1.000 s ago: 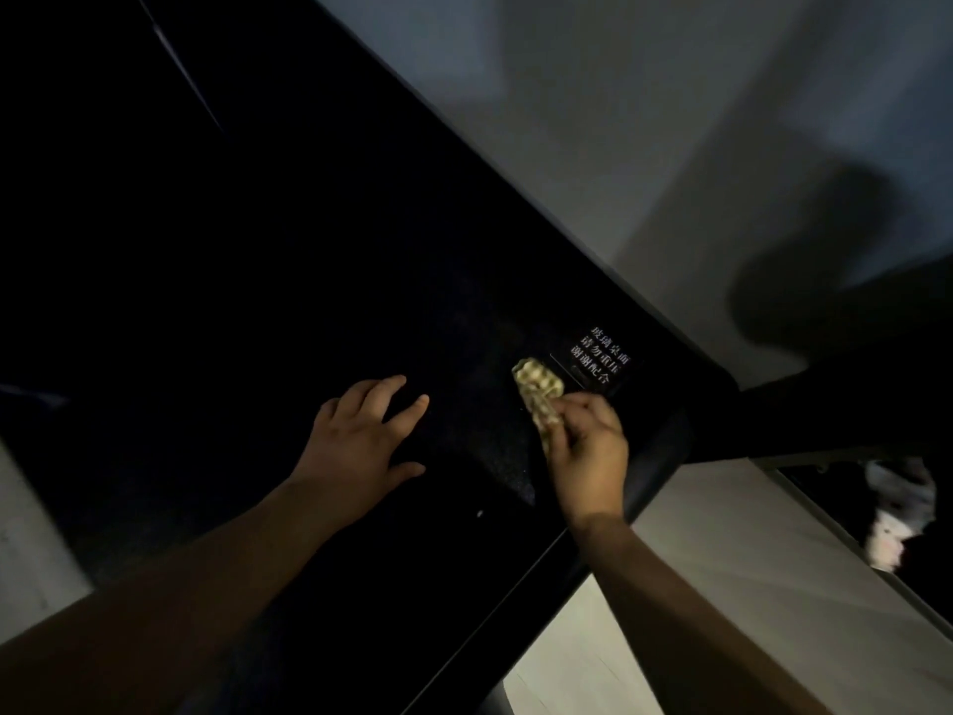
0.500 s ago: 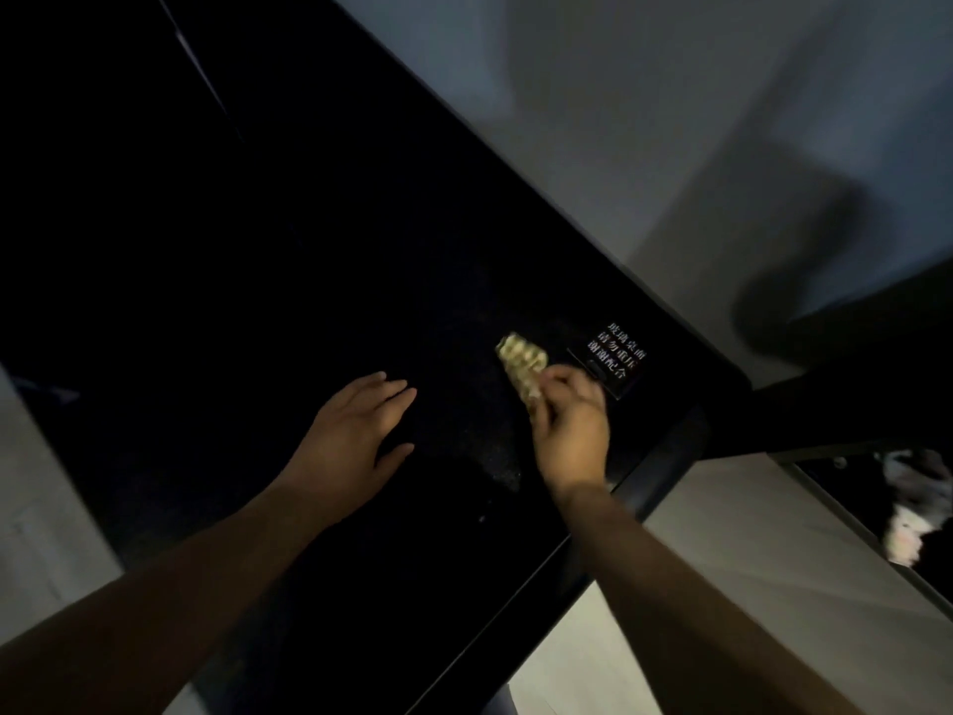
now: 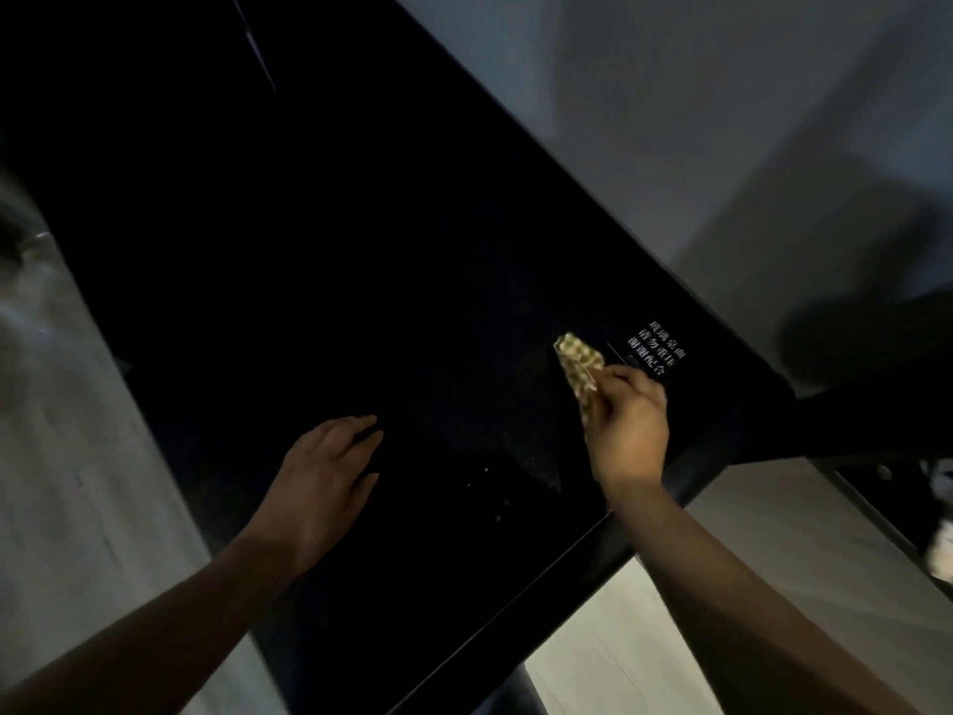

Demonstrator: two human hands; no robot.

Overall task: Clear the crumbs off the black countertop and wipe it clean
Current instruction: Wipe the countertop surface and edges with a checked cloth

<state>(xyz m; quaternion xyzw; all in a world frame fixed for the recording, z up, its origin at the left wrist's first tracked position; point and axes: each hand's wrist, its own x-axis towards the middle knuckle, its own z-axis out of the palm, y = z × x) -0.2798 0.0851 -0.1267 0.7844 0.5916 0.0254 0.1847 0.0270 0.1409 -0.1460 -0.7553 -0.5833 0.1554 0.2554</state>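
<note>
White-lettered label point(image 3: 656, 353) is sitting mid-right, its text too small to read. Grey wall point(image 3: 670, 121) is running above and right of the label, with a dark shadow point(image 3: 851, 322) falling across it. Pale floor point(image 3: 773, 559) is showing below the label and far left of it. Blurred white object point(image 3: 941, 534) is peeking in, lower right of the label.

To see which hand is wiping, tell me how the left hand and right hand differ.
The left hand lies flat and outstretched; the right hand is curled. The left hand holds nothing; the right hand pinches a patterned cloth. The right hand sits beside the white label, the left hand farther from it. Both are over the black countertop.
</note>
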